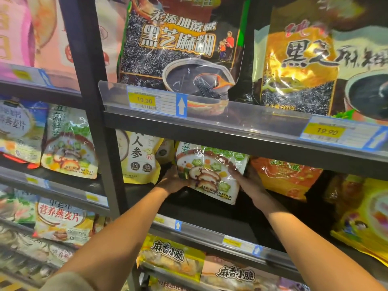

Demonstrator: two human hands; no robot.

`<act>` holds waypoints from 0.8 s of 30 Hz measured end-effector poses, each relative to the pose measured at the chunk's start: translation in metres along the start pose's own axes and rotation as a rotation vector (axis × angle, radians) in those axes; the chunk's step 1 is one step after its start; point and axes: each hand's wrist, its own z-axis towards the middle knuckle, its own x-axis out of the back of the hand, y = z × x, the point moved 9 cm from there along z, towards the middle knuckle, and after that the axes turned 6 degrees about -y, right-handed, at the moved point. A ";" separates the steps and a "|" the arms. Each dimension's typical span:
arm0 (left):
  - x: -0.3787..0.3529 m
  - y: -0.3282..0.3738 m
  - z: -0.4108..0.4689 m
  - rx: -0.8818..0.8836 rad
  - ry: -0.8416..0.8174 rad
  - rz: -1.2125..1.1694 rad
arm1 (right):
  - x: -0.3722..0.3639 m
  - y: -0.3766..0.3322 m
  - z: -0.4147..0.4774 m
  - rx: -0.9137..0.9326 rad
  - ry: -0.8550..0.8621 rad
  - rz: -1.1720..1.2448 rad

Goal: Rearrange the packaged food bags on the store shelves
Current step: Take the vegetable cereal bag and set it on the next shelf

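Your left hand [172, 181] and right hand [249, 182] each grip one side of a white mushroom-and-vegetable bag [212, 171], held tilted over the middle shelf [199, 210] between a yellow bag [140, 158] and an orange bag [283, 177].

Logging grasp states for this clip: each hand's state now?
Left hand: grips mushroom-and-vegetable bag, left edge.
Right hand: grips the same bag, right edge.
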 end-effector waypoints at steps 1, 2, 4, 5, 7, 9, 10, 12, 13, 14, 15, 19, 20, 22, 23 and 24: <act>0.001 -0.003 0.003 0.004 0.010 0.004 | 0.000 -0.002 -0.002 0.004 0.005 -0.001; 0.001 -0.006 0.006 0.005 0.021 0.011 | 0.002 0.002 0.001 0.010 0.006 -0.008; 0.003 -0.007 0.007 0.008 0.059 0.015 | 0.004 0.006 0.004 0.035 0.000 -0.005; 0.004 -0.011 0.009 0.012 0.074 0.015 | 0.004 0.007 0.004 0.041 -0.005 0.005; 0.004 -0.014 0.010 0.012 0.091 0.026 | 0.004 -0.001 -0.005 0.045 -0.011 0.031; 0.007 0.000 -0.008 0.014 0.103 0.038 | 0.003 -0.008 -0.014 0.046 -0.013 0.050; 0.008 0.009 -0.021 0.016 0.111 0.058 | 0.003 -0.010 -0.017 0.047 -0.020 0.063; 0.008 0.014 -0.033 0.028 0.112 0.089 | 0.002 -0.011 -0.023 0.043 -0.036 0.087; 0.009 0.013 -0.037 0.036 0.106 0.096 | 0.002 -0.013 -0.027 0.039 -0.045 0.103; 0.010 0.013 -0.042 0.046 0.105 0.092 | 0.002 -0.016 -0.031 0.039 -0.053 0.114; 0.012 0.013 -0.046 0.042 0.111 0.078 | 0.001 -0.019 -0.037 0.042 -0.060 0.124; 0.013 0.017 -0.063 -0.004 0.112 0.048 | 0.002 -0.031 -0.059 0.070 -0.053 0.141; 0.016 0.016 -0.070 0.001 0.134 0.024 | 0.004 -0.033 -0.064 0.067 -0.037 0.144; 0.022 0.012 -0.080 0.013 0.162 -0.014 | 0.007 -0.036 -0.076 0.053 0.003 0.145; 0.023 0.012 -0.084 0.005 0.159 -0.011 | 0.008 -0.038 -0.083 0.046 0.020 0.146; 0.024 0.014 -0.091 -0.001 0.150 -0.003 | 0.009 -0.040 -0.091 0.041 0.036 0.145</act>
